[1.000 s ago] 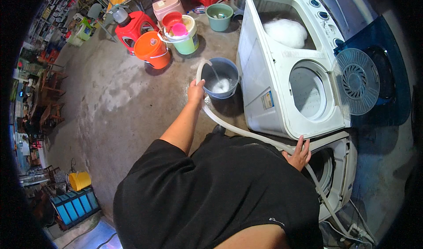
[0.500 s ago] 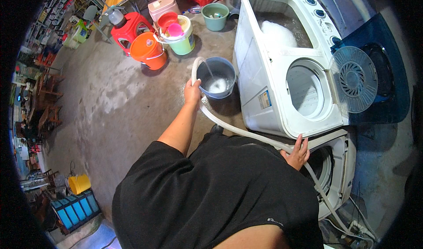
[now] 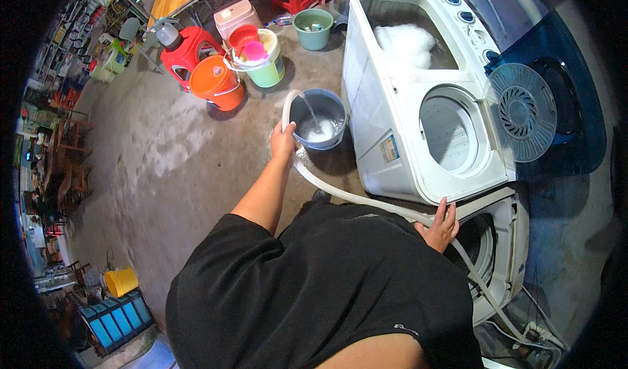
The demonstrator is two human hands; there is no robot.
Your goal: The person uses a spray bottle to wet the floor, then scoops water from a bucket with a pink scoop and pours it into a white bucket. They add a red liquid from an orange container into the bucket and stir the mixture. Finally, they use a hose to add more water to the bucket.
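Note:
My left hand (image 3: 283, 141) is closed round a whitish hose (image 3: 347, 194) near its bent end. That end hooks over the rim of a grey-blue bucket (image 3: 302, 139) on the floor, and water pours from it onto white foam (image 3: 322, 131) inside. From my left hand the hose runs across my front to my right hand (image 3: 439, 226). There my fingers are stretched and apart, with the hose passing against the palm side. The twin-tub washing machine (image 3: 376, 117) stands right of the bucket, lids raised. Foam (image 3: 407, 45) floats on water in its far tub; its near drum (image 3: 449, 135) shows bare inner walls.
A second white machine (image 3: 510, 238) lies close by my right hand. Beyond the bucket stand an orange bucket (image 3: 217, 84), a pale green bucket (image 3: 269, 75), a red jug (image 3: 190, 54) and a green basin (image 3: 313, 37). Cables (image 3: 543, 330) trail at the lower right.
The foam in the far tub has shifted and looks broader. Water keeps running into the bucket. Both hands hold their places; the whole view has moved slightly.

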